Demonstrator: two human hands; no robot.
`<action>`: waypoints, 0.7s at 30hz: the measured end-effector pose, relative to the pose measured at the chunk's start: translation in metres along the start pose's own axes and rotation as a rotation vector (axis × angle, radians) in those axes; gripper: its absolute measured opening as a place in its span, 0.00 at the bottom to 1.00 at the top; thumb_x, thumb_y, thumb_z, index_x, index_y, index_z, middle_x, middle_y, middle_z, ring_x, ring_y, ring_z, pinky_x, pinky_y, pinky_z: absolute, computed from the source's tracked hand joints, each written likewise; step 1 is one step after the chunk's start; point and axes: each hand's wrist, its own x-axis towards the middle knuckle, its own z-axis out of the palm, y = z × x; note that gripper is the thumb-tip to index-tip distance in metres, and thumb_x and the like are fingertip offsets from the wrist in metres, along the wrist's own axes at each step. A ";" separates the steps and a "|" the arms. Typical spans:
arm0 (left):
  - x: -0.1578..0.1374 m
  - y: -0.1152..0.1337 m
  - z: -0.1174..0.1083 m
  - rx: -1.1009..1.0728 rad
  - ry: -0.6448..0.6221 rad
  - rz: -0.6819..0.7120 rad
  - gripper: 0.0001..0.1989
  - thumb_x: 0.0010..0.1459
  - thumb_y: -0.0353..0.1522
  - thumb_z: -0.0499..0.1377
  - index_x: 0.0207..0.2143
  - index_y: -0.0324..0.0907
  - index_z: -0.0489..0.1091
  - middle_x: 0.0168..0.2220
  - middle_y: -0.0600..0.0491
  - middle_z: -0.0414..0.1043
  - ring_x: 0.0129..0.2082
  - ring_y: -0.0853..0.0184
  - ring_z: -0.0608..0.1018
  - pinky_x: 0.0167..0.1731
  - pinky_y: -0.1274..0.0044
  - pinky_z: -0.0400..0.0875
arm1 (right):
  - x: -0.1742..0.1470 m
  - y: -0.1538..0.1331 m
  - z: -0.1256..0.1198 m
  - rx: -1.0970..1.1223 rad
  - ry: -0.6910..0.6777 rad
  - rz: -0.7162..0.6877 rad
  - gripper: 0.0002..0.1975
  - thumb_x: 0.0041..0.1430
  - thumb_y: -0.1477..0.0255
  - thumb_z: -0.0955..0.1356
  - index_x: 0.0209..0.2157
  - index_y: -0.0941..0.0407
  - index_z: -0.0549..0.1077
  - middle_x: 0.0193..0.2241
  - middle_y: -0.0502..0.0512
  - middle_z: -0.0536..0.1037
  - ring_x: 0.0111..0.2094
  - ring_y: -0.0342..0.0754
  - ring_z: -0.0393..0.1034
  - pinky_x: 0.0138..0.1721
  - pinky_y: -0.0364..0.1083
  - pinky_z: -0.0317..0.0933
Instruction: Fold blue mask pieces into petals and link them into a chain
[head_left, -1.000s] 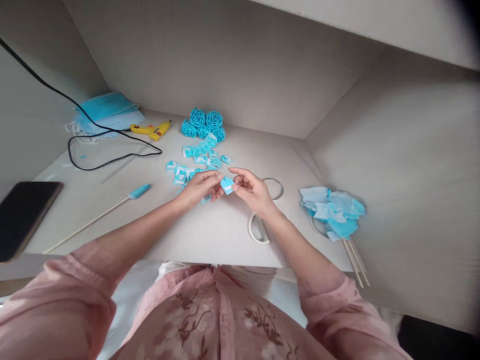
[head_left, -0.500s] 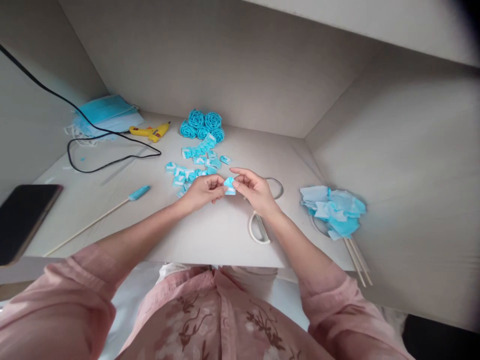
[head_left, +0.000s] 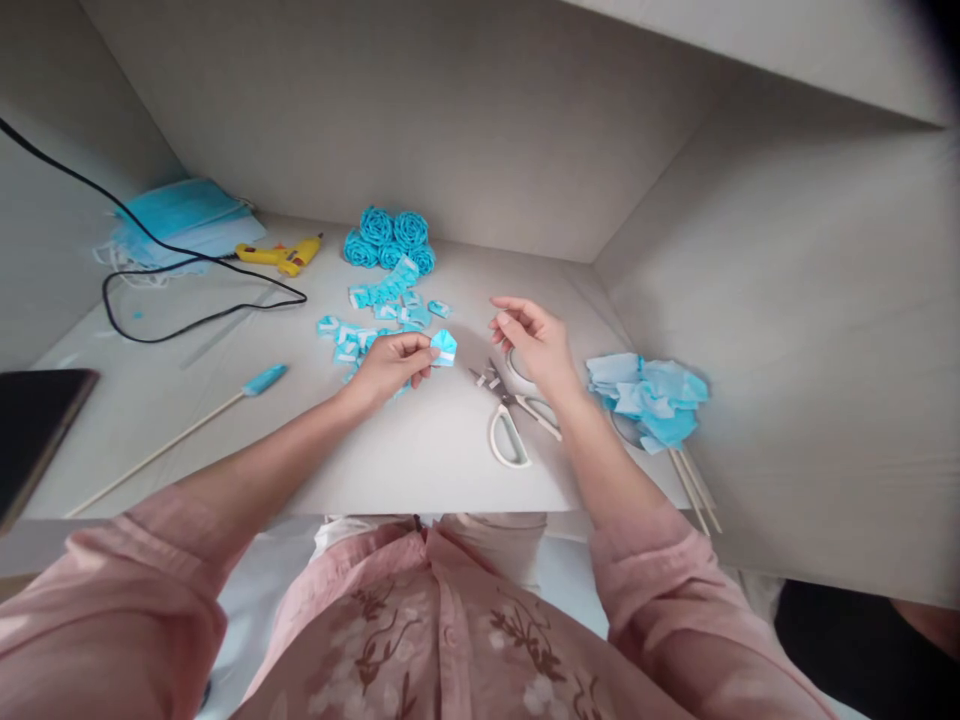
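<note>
Pinched in my left hand (head_left: 395, 368) is a small folded blue piece (head_left: 444, 347) with a white band along its lower edge. My right hand (head_left: 531, 337) is raised to the right of it, fingers apart and holding nothing I can see. Below and beside the right hand lie scissors (head_left: 507, 400) with white handles, blades spread. A ring-shaped roll (head_left: 519, 366) is partly covered by the right hand. Behind my left hand several folded blue-and-white pieces (head_left: 349, 340) are scattered, some hidden by it. A cluster of blue rosettes (head_left: 391, 240) stands farther back.
At the back left are blue face masks (head_left: 187, 215) and a yellow glue gun (head_left: 281, 256) with a looping black cord (head_left: 169, 338). A blue-tipped stick (head_left: 180, 437) and a phone (head_left: 41, 430) lie left. Crumpled blue material (head_left: 656, 395) and thin sticks (head_left: 696, 490) sit right.
My right hand has let go of the folded piece and moved up and right, uncovering the scissors. The left hand still holds the piece. The camera view has shifted slightly.
</note>
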 end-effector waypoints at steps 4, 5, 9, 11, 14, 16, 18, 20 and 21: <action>0.000 0.001 -0.001 -0.013 0.008 -0.005 0.15 0.47 0.41 0.63 0.23 0.39 0.67 0.19 0.57 0.68 0.16 0.76 0.66 0.19 0.81 0.59 | 0.002 -0.003 -0.022 -0.391 -0.077 -0.051 0.11 0.58 0.70 0.67 0.41 0.55 0.78 0.34 0.52 0.81 0.31 0.44 0.74 0.34 0.44 0.66; 0.000 0.001 -0.001 -0.014 0.011 -0.003 0.15 0.48 0.41 0.63 0.23 0.39 0.67 0.19 0.57 0.68 0.16 0.76 0.66 0.19 0.81 0.59 | 0.000 -0.003 -0.025 -0.501 -0.096 -0.077 0.11 0.58 0.72 0.67 0.41 0.55 0.79 0.35 0.53 0.82 0.33 0.45 0.75 0.37 0.45 0.66; 0.001 0.000 -0.001 -0.028 0.018 -0.002 0.15 0.48 0.41 0.63 0.22 0.39 0.67 0.18 0.57 0.67 0.16 0.76 0.66 0.19 0.81 0.60 | -0.015 -0.002 -0.031 -0.785 -0.195 -0.101 0.11 0.59 0.76 0.66 0.40 0.55 0.79 0.38 0.54 0.82 0.38 0.47 0.75 0.42 0.45 0.64; 0.001 0.001 0.000 -0.032 0.017 -0.004 0.14 0.48 0.41 0.63 0.22 0.39 0.67 0.18 0.57 0.67 0.17 0.76 0.66 0.19 0.81 0.60 | -0.022 0.001 -0.029 -0.852 -0.236 -0.094 0.10 0.59 0.76 0.66 0.39 0.55 0.79 0.38 0.55 0.82 0.38 0.47 0.74 0.41 0.45 0.63; 0.000 0.001 0.000 -0.034 0.012 -0.005 0.14 0.48 0.40 0.63 0.22 0.39 0.67 0.18 0.57 0.67 0.17 0.76 0.66 0.19 0.81 0.60 | -0.029 0.007 -0.023 -0.930 -0.276 -0.105 0.08 0.60 0.76 0.66 0.36 0.55 0.79 0.37 0.56 0.82 0.38 0.48 0.74 0.41 0.45 0.61; -0.001 0.001 0.001 -0.037 0.010 -0.004 0.14 0.48 0.40 0.63 0.22 0.39 0.67 0.18 0.57 0.67 0.17 0.76 0.66 0.19 0.82 0.61 | -0.031 0.010 -0.017 -0.971 -0.290 -0.110 0.07 0.60 0.75 0.67 0.36 0.55 0.79 0.36 0.56 0.81 0.38 0.48 0.73 0.39 0.45 0.59; -0.001 0.001 0.001 -0.040 0.009 -0.002 0.14 0.48 0.40 0.63 0.22 0.39 0.67 0.18 0.57 0.67 0.17 0.76 0.66 0.19 0.82 0.61 | -0.031 0.011 -0.013 -1.010 -0.293 -0.106 0.07 0.61 0.73 0.67 0.36 0.56 0.79 0.36 0.56 0.81 0.37 0.49 0.72 0.38 0.45 0.58; 0.000 0.001 0.000 -0.038 0.007 -0.001 0.14 0.48 0.40 0.63 0.22 0.39 0.67 0.19 0.57 0.68 0.17 0.76 0.66 0.19 0.82 0.60 | -0.031 0.011 -0.009 -1.038 -0.290 -0.091 0.07 0.61 0.73 0.67 0.36 0.56 0.79 0.36 0.57 0.80 0.36 0.49 0.72 0.37 0.45 0.58; 0.000 0.001 0.000 -0.036 0.007 -0.001 0.14 0.48 0.40 0.63 0.22 0.39 0.67 0.19 0.57 0.68 0.17 0.76 0.66 0.19 0.82 0.60 | -0.031 0.011 -0.008 -1.042 -0.285 -0.085 0.08 0.61 0.73 0.67 0.36 0.57 0.79 0.36 0.57 0.80 0.36 0.49 0.72 0.37 0.45 0.58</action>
